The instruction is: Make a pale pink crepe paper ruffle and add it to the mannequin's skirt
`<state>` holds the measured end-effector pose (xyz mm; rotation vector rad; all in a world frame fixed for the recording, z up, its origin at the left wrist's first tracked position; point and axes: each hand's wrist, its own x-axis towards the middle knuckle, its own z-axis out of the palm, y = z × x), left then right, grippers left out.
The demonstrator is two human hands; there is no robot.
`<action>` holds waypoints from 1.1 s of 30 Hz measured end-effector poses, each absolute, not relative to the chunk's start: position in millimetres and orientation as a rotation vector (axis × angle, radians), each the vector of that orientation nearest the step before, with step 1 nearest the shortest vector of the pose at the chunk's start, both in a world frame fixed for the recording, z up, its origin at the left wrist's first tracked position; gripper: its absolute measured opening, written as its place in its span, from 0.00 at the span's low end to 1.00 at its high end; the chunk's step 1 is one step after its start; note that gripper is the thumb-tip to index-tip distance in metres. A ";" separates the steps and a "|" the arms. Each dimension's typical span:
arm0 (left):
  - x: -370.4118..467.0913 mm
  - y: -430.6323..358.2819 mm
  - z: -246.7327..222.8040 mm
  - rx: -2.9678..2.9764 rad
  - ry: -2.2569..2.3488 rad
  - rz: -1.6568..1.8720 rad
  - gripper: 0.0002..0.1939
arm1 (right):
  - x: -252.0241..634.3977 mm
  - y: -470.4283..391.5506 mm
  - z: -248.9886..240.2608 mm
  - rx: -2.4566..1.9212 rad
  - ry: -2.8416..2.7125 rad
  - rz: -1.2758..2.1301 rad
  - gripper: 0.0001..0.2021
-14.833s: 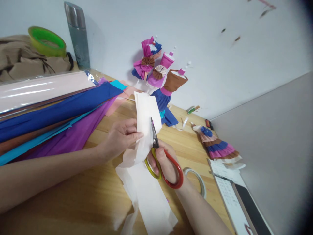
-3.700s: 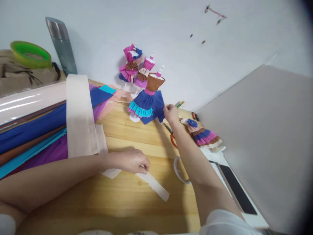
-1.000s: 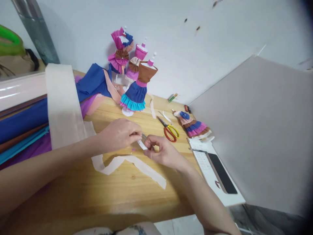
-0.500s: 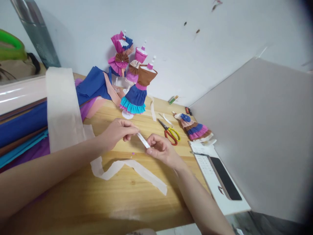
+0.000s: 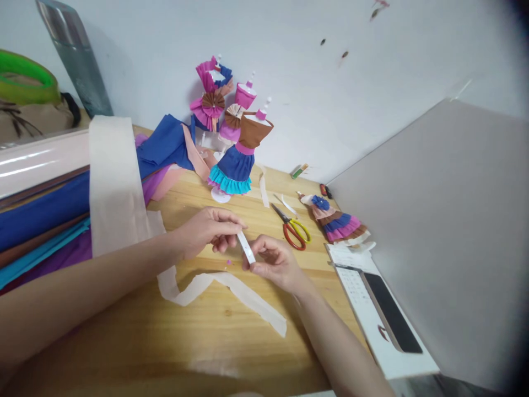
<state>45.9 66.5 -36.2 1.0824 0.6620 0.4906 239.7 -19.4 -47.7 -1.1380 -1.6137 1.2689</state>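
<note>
A small white strip (image 5: 246, 247) is held in the air between both hands, over the wooden table (image 5: 165, 342). My left hand (image 5: 212, 231) pinches its upper end, and my right hand (image 5: 275, 262) grips the lower end between thumb and fingers. Beneath the hands lies a long pale cloth ribbon (image 5: 252, 300), curving toward the front. Scissors (image 5: 293, 229) with red and yellow handles rest beyond my right hand. Behind the hands stands a small dress form (image 5: 239, 154) in brown, blue and turquoise crepe.
Folded and rolled coloured material (image 5: 45, 212) fills the left side. More small dress forms (image 5: 212, 96) and a bottle (image 5: 78, 60) stand by the wall. A layered dress (image 5: 339, 220) and a dark phone (image 5: 392, 311) on white paper lie at right.
The view has shifted slightly, so the scene sits further right. The white strip is tilted more steeply and both hands have sunk a little, still holding it.
</note>
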 end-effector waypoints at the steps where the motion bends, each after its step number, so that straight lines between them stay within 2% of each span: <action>1: 44.7 69.3 -36.0 1.068 0.655 0.488 0.10 | 239.7 -17.7 -48.7 -1.150 -1.659 1.193 0.17; 3: 41.4 76.5 -34.5 1.081 0.651 0.500 0.10 | 240.3 -11.9 -50.6 -1.149 -1.828 0.894 0.14; 8: 32.3 93.0 -25.1 1.213 0.623 0.513 0.13 | 244.2 3.5 -50.1 -0.835 -2.191 -0.152 0.08; 11: 28.8 94.4 -19.4 1.243 0.610 0.441 0.14 | 242.4 7.8 -44.9 -0.610 -2.256 -0.398 0.10; 16: 27.8 87.7 -10.8 1.284 0.599 0.302 0.12 | 236.2 12.9 -38.6 -0.459 -2.261 -0.299 0.16; 24: 25.9 80.8 17.9 1.505 0.735 0.293 0.05 | 249.9 33.0 -58.5 -0.681 -1.926 0.458 0.27; 27: 24.0 80.5 19.0 1.603 0.784 0.266 0.05 | 272.4 66.1 -63.9 -0.987 -1.676 0.388 0.27; 30: 23.2 78.8 16.7 1.655 0.744 0.245 0.04 | 301.4 113.0 -63.6 -1.648 -1.731 0.145 0.17; 33: 23.0 76.0 17.1 1.670 0.750 0.212 0.04 | 323.1 153.7 -67.1 -1.784 -1.836 0.142 0.21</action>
